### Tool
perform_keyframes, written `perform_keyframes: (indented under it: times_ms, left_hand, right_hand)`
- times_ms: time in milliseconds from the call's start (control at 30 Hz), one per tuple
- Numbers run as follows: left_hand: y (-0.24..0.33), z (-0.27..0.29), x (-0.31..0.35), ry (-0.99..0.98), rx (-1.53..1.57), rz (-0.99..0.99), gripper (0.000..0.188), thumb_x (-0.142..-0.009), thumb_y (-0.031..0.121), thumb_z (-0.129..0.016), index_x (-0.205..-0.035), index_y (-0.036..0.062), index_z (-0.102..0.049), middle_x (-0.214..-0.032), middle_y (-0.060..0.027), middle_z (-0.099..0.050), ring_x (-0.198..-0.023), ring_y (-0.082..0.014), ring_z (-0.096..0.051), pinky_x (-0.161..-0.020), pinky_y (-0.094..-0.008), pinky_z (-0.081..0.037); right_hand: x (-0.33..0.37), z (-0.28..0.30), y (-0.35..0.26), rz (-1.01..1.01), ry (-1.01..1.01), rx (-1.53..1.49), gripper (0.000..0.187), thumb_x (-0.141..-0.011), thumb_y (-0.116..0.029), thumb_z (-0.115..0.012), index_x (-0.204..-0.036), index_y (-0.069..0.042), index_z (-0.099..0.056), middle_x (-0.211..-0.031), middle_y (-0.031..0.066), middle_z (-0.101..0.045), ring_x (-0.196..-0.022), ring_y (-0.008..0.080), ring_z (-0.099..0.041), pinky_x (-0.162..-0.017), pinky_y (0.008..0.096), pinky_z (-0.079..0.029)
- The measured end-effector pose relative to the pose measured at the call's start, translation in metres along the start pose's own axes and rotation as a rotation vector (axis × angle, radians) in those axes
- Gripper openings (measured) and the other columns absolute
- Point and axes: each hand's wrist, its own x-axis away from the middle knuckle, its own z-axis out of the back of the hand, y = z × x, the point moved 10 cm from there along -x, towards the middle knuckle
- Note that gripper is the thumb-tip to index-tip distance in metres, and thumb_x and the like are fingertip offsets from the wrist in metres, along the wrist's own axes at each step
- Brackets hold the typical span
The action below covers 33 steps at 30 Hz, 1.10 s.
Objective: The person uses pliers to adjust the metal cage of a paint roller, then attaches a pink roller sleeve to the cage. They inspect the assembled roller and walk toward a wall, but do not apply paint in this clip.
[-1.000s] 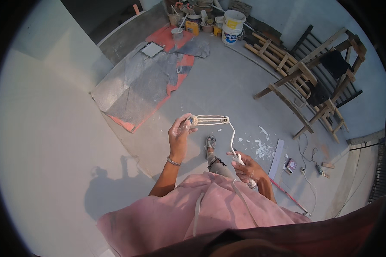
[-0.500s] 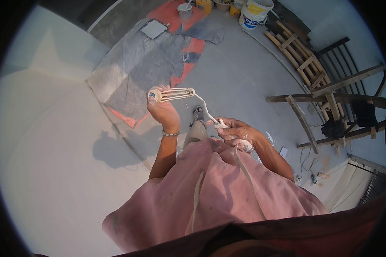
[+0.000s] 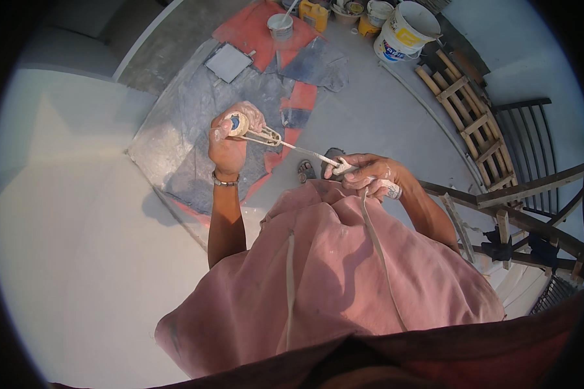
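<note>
A bare paint roller frame (image 3: pixel 305 152), crusted with whitish paint, stretches between my two hands without a sleeve on its wire cage. My left hand (image 3: pixel 229 152) is closed round the cage at its capped end (image 3: pixel 237 124), thumb beside the cap, so part of the cage wires is hidden. From the cage the thin rod runs down to the right. My right hand (image 3: pixel 377 170) grips the handle (image 3: pixel 392 188) in front of my pink shirt (image 3: pixel 331 259). White smears cover fingers of both hands.
A stained grey and red sheet (image 3: pixel 188 129) covers floor ahead, with a white square board (image 3: pixel 228 63) and a paint can (image 3: pixel 279 27) on it. White buckets (image 3: pixel 396 48) stand far right. A wooden ladder-like frame (image 3: pixel 470 117) and timber trestle (image 3: pixel 532 188) stand at right.
My left hand has turned and closed further over the cage, which now slopes down to the right. The rod looks straighter between my hands. My view has shifted, bringing the far buckets lower.
</note>
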Motion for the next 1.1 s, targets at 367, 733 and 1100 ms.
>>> perform_keyframes:
  times_ms: [367, 733, 1100]
  left_hand:
    - [-0.122, 0.078, -0.239, 0.659, -0.357, -0.166, 0.053, -0.107, 0.034, -0.033, -0.137, -0.0072, -0.047, -0.128, -0.0183, -0.056, -0.120, -0.0278, -0.054, -0.109, -0.0427, -0.040]
    - [-0.234, 0.106, -0.418, 0.535, -0.525, 0.557, 0.033, -0.099, 0.001, -0.039, -0.124, -0.0030, -0.060, -0.100, -0.0089, -0.066, -0.081, -0.0136, -0.064, -0.074, -0.0281, -0.052]
    - [-0.241, 0.317, -0.591, 0.752, -0.815, 0.234, 0.020, -0.096, -0.001, -0.050, -0.107, 0.0009, -0.067, -0.101, -0.0082, -0.069, -0.084, -0.0156, -0.068, -0.069, -0.0297, -0.054]
  right_hand:
    - [-0.080, 0.168, -0.238, 0.175, 0.173, 0.044, 0.041, -0.098, -0.016, -0.067, -0.134, -0.008, -0.050, -0.068, -0.0059, -0.044, -0.040, 0.0014, -0.037, -0.035, 0.0178, -0.028]
    - [-0.054, 0.314, -0.509, 0.063, 0.394, 0.308, 0.038, -0.097, -0.019, -0.066, -0.132, -0.010, -0.054, -0.061, -0.0055, -0.043, -0.040, 0.0039, -0.034, -0.035, 0.0242, -0.029]
    - [-0.116, 0.395, -0.648, 0.115, 0.575, 0.247, 0.043, -0.098, -0.022, -0.069, -0.134, -0.002, -0.055, -0.064, -0.0027, -0.050, -0.043, 0.0051, -0.040, -0.037, 0.0250, -0.031]
